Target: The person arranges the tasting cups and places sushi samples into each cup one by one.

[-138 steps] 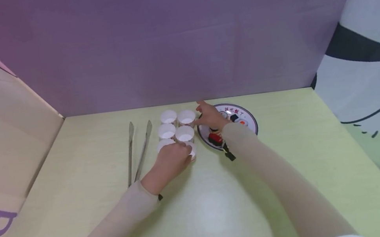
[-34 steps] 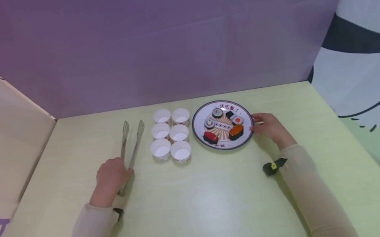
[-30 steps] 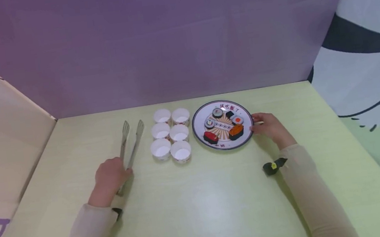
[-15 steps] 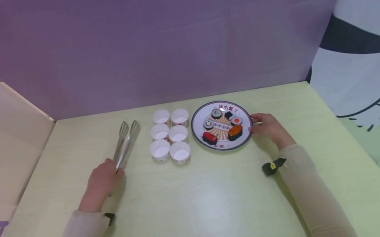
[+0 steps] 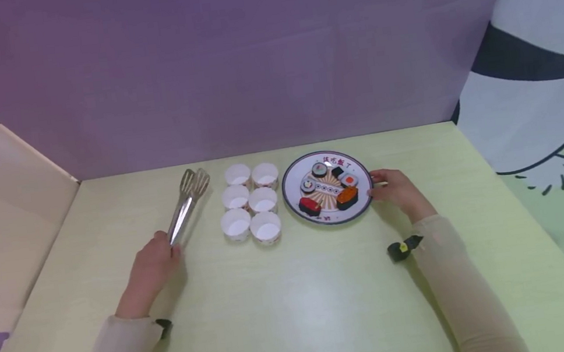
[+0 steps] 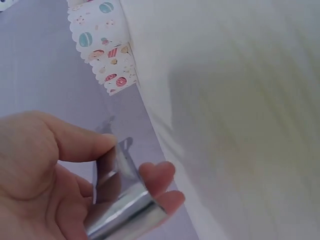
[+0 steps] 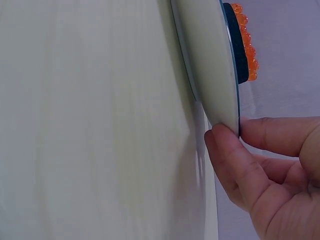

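My left hand grips metal tongs by the handle end, left of the cups. Their slotted tips point away from me and sit close together. In the left wrist view, the thumb lies along one side of the shiny tongs, with fingertips on the other. My right hand pinches the right rim of a round white plate with a dark blue edge. In the right wrist view, thumb and fingers hold the plate above and below its rim. On it lie several sushi pieces, including orange roe sushi and red-topped sushi.
Several white paper baking cups stand in two columns between the tongs and the plate. Their outsides carry a printed pattern. The pale table meets a purple backdrop at the back, with printed panels at both sides.
Earlier my left hand was at the cups and my right over the plate. Since then the left took the tongs, whose spread arms came together and lifted; the right kept hold of the rim.
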Available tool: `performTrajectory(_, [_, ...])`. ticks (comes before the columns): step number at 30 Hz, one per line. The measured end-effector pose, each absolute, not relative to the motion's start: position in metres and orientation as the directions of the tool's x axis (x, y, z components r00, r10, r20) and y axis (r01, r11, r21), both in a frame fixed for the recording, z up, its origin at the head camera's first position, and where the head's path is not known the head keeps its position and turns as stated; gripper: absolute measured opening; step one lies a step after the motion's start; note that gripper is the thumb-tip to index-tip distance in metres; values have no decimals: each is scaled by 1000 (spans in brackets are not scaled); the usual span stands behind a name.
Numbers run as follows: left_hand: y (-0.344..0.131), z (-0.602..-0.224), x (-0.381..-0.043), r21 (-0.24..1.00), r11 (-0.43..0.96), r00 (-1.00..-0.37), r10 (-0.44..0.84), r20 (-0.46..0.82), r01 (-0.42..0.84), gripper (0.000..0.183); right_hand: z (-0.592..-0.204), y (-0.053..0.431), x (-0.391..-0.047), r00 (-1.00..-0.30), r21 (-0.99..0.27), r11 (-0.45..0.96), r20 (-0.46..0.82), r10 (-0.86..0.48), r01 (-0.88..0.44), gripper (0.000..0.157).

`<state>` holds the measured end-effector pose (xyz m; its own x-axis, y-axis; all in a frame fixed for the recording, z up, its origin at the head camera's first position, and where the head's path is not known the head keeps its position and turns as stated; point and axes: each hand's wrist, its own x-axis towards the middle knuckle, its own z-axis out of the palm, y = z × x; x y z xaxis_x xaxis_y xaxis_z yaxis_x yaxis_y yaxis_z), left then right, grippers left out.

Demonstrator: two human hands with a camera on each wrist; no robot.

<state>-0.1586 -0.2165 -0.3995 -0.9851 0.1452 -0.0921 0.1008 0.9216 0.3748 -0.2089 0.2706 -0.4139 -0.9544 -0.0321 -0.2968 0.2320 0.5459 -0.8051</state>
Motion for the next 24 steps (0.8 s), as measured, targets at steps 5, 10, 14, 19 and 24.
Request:
performTrajectory(5, [-209, -395, -156, 375, 917, -988, 151, -15, 135, 24, -413, 271, -207, -959, -813, 541, -281, -44, 214, 59])
performTrajectory(10, [-195, -386, -155, 354, 918, -983, 179, 33, 179, 27, -412, 272, -205, -961, -818, 538, -271, -48, 204, 61])
performTrajectory(14, [-179, -379, -156, 339, 916, -977, 199, 78, 214, 30, -414, 271, -206, -962, -820, 534, -270, -43, 206, 60])
performTrajectory(19, [-162, -375, -158, 322, 910, -965, 237, 115, 262, 26, -416, 271, -207, -962, -825, 525, -271, -40, 210, 61])
performTrajectory(24, [-146, -376, -162, 293, 902, -946, 282, 162, 318, 18, -415, 272, -208, -959, -816, 533, -282, -29, 224, 60])
